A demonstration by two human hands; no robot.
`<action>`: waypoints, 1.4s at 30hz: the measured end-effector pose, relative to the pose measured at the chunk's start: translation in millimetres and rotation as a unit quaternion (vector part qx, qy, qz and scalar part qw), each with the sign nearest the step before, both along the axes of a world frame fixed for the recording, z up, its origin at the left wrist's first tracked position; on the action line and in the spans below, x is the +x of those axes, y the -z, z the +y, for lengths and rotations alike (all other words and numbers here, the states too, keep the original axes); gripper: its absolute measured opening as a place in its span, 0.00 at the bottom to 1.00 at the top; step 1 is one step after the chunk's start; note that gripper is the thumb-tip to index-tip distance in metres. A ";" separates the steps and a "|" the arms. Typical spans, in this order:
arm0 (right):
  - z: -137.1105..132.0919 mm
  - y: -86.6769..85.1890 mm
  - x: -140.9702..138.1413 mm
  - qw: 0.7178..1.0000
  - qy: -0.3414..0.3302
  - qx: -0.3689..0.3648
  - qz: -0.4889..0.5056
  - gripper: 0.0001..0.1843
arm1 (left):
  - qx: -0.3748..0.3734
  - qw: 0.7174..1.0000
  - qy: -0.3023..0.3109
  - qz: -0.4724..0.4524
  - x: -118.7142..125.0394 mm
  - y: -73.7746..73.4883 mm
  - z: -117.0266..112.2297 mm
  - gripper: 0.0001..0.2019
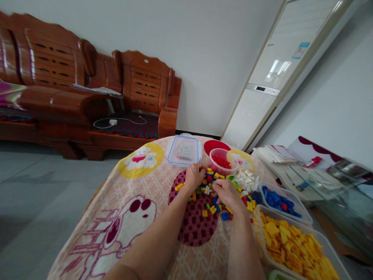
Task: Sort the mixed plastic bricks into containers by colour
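A heap of small mixed-colour bricks [214, 194] lies on a blanket-covered table [136, 210]. My left hand [194, 175] rests on the heap's far left side, its fingers curled down into the bricks. On the heap's right side my right hand [227, 193] has its fingers bent and pinched among the pieces. What either hand grips is hidden. A round clear tub of red bricks [223, 161] stands just beyond the hands.
A clear box with a blue rim [184, 150] and a red lid [215, 146] sit at the table's far edge. White bricks [246, 179] lie right of the heap. Tubs of blue bricks [279, 200] and yellow bricks [294, 245] stand at right. A wooden sofa [87, 93] is behind.
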State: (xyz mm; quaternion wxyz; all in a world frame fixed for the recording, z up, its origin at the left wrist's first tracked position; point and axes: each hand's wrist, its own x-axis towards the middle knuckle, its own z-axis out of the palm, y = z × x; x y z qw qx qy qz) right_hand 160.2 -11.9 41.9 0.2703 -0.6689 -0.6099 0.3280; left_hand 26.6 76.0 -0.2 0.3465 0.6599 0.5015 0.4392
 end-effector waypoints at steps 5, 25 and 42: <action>2.6 -0.2 -4.7 0.996 -0.008 0.020 0.092 0.12 | 0.010 1.000 0.001 -0.003 0.5 1.4 0.8 0.13; 4.4 6.4 -14.9 0.932 -0.028 -0.002 -0.363 0.11 | 0.003 1.000 -0.002 0.000 0.1 -0.7 -0.7 0.13; 19.9 14.6 10.0 0.879 0.197 0.260 0.347 0.27 | -0.003 1.000 -0.003 0.008 -0.8 -0.4 -1.2 0.13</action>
